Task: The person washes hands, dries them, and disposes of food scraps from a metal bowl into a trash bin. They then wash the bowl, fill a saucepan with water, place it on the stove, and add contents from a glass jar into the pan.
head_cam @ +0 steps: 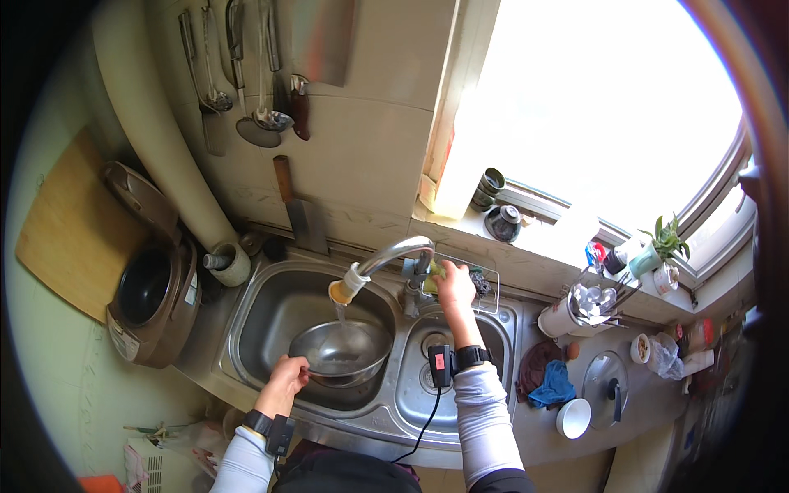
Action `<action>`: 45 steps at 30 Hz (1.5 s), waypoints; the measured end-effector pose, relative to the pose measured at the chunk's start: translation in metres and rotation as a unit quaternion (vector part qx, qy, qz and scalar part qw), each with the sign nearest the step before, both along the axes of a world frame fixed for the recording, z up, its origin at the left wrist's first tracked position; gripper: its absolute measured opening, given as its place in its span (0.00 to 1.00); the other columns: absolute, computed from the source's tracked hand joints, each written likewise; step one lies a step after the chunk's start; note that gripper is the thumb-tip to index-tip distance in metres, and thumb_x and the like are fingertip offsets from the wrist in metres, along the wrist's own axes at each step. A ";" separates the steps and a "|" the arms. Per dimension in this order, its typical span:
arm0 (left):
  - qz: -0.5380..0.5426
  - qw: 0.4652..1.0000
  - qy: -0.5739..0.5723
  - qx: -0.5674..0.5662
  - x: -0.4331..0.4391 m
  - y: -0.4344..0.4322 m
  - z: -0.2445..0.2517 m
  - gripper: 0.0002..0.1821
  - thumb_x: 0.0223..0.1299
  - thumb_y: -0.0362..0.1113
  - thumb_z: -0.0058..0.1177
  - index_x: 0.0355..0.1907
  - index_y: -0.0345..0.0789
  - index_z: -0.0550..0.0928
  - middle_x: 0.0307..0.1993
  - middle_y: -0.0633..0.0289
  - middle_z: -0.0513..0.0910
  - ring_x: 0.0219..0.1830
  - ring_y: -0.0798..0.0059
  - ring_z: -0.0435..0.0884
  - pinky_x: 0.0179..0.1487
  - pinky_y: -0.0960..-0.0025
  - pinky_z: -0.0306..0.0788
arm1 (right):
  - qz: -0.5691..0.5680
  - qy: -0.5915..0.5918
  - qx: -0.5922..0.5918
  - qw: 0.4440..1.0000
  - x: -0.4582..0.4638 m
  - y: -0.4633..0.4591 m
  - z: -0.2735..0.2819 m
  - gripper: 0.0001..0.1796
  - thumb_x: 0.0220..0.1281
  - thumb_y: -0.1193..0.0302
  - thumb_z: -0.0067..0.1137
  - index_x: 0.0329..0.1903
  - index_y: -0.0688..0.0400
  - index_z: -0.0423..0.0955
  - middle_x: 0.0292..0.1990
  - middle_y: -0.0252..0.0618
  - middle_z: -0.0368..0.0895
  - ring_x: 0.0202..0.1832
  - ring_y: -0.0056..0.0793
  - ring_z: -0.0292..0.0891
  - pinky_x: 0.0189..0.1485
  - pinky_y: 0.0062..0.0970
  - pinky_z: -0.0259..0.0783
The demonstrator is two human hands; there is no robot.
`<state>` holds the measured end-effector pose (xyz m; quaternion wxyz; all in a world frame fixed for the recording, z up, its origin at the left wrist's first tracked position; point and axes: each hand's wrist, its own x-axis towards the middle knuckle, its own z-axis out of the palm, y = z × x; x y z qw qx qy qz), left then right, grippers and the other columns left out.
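My left hand (288,377) grips the near-left rim of a stainless steel bowl (363,370), tilted in the left basin (265,320) of a double sink. Water runs into the bowl from a curved chrome faucet (400,245) with a yellowed nozzle (340,292). My right hand (455,285) reaches over the right basin (413,403) to a wire rack (497,289) behind it. Its fingers are on a yellow-green sponge (436,270); the hand hides part of it. A dark scouring pad (479,282) lies in the rack, just right of that hand.
Right of the sink are a blue cloth (555,385), a white bowl (573,419), a glass lid (605,385) and a utensil holder (556,317). An open rice cooker (148,302) stands left. A cleaver (306,225) leans against the back wall. Cups (488,188) line the windowsill.
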<state>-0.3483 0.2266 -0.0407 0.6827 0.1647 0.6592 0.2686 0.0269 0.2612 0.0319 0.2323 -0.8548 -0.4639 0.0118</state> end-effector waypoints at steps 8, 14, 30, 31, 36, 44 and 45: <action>0.084 0.964 -0.197 -0.159 -0.020 -0.016 -0.054 0.06 0.46 0.22 0.53 0.29 0.30 0.74 0.24 0.56 0.78 0.19 0.71 0.74 0.19 0.78 0.70 | -0.054 -0.061 0.105 0.991 -0.022 -0.005 0.022 0.08 0.62 0.66 0.48 0.41 0.46 0.75 0.42 0.39 0.75 0.39 0.42 0.77 0.37 0.40 0.74; -0.028 0.966 -0.205 -0.158 -0.036 -0.016 -0.053 0.04 0.50 0.28 0.52 0.29 0.31 0.75 0.26 0.56 0.78 0.26 0.64 0.80 0.29 0.69 0.78 | 0.033 0.069 0.122 0.990 -0.087 -0.055 0.026 0.09 0.60 0.72 0.54 0.44 0.52 0.74 0.41 0.40 0.75 0.41 0.42 0.75 0.41 0.36 0.72; -0.199 0.972 -0.082 0.090 -0.033 -0.022 0.006 0.37 0.48 0.25 0.46 0.66 0.35 0.56 0.53 0.52 0.71 0.50 0.63 0.76 0.41 0.62 0.78 | 0.195 0.157 -0.188 0.950 -0.228 -0.042 -0.135 0.09 0.55 0.72 0.54 0.39 0.59 0.70 0.41 0.55 0.74 0.43 0.56 0.73 0.43 0.45 0.71; -0.198 0.972 -0.082 0.097 -0.030 -0.024 0.001 0.37 0.48 0.25 0.47 0.66 0.34 0.56 0.53 0.52 0.71 0.51 0.64 0.76 0.43 0.64 0.77 | 0.247 0.180 -0.133 0.943 -0.233 -0.038 -0.135 0.09 0.57 0.70 0.53 0.39 0.61 0.70 0.40 0.55 0.74 0.44 0.57 0.71 0.44 0.46 0.68; -0.149 0.978 0.012 0.149 -0.034 -0.023 -0.013 0.39 0.49 0.27 0.47 0.68 0.42 0.56 0.48 0.54 0.77 0.35 0.70 0.81 0.22 0.72 0.76 | 0.481 0.232 -0.289 0.795 -0.240 -0.058 -0.114 0.10 0.56 0.68 0.53 0.40 0.55 0.73 0.39 0.52 0.75 0.45 0.52 0.73 0.47 0.42 0.68; -0.157 0.974 -0.029 0.161 -0.032 -0.030 -0.008 0.43 0.47 0.26 0.47 0.70 0.44 0.53 0.47 0.54 0.76 0.36 0.71 0.80 0.24 0.72 0.78 | 0.366 0.141 -0.148 0.908 -0.240 -0.044 -0.116 0.10 0.59 0.73 0.46 0.43 0.55 0.72 0.47 0.53 0.71 0.41 0.55 0.76 0.43 0.46 0.73; -0.154 0.974 -0.033 0.163 -0.032 -0.030 -0.007 0.43 0.47 0.26 0.46 0.70 0.44 0.52 0.47 0.54 0.76 0.36 0.71 0.80 0.24 0.72 0.78 | 0.409 0.196 -0.178 0.873 -0.243 -0.048 -0.115 0.10 0.59 0.71 0.46 0.42 0.51 0.72 0.46 0.52 0.72 0.43 0.54 0.75 0.44 0.45 0.72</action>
